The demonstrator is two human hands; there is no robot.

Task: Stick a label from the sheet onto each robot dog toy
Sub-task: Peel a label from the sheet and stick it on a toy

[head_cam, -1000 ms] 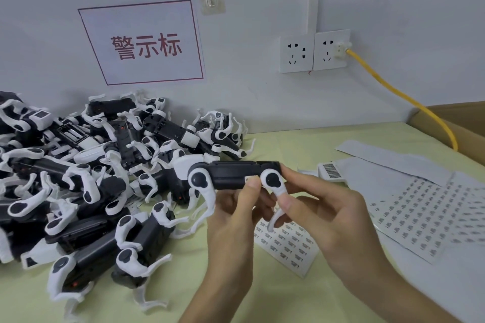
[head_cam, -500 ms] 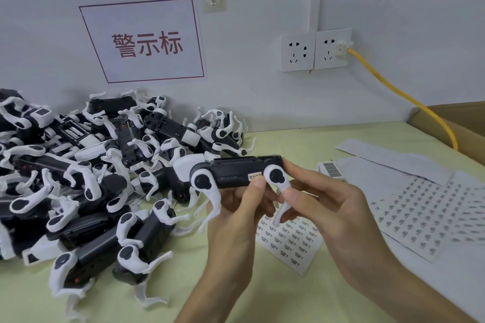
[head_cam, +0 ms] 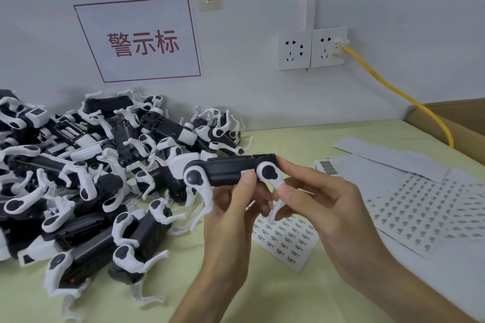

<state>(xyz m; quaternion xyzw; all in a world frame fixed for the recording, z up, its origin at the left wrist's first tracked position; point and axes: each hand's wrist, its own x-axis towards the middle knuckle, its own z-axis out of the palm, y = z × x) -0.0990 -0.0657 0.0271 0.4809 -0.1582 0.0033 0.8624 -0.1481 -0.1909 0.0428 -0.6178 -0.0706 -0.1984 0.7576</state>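
Your left hand point(head_cam: 231, 220) and right hand point(head_cam: 322, 207) hold a black-and-white plastic robot dog toy point(head_cam: 231, 172); your left thumb presses a small white label point(head_cam: 246, 173) onto its side.

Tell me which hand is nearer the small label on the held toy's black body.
Left. The left hand has its thumb right at the label on the robot dog toy; the right hand holds the toy's rear end, beside the white leg.

Matt black plastic body, glossy white plastic legs on the robot dog toy point(head_cam: 231, 173); at four o'clock, smooth paper label sheet point(head_cam: 283, 241); pale cloth-like matt table point(head_cam: 275, 294).
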